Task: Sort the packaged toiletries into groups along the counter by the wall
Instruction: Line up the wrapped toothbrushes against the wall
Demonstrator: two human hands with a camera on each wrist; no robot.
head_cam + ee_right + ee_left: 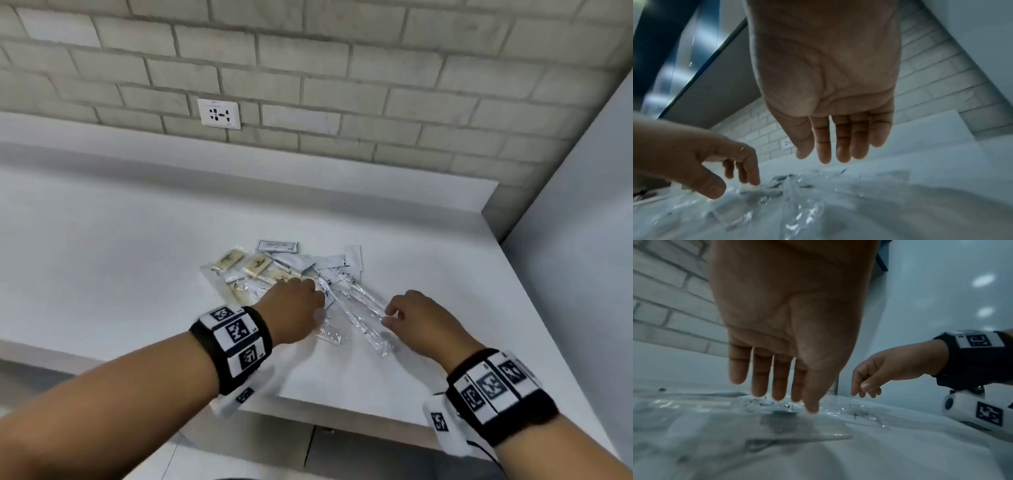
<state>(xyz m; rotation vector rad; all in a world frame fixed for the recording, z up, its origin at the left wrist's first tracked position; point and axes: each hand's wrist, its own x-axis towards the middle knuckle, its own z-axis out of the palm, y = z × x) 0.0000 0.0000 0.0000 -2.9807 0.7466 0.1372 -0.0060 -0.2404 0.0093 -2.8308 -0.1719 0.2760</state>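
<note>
Both hands hover fingers-down over the unsorted pile (281, 270) — left hand (294, 308) straight-fingered, right hand (421, 318) loosely curled, neither holding anything — likely choosing among the clear sleeves (359, 308).

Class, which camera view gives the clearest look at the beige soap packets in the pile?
The head view: the beige soap packets lie sharp at the pile's left, beside the left hand. Both wrist views show only blurred clear wrapping near the fingers; no beige packet can be made out there.
</note>
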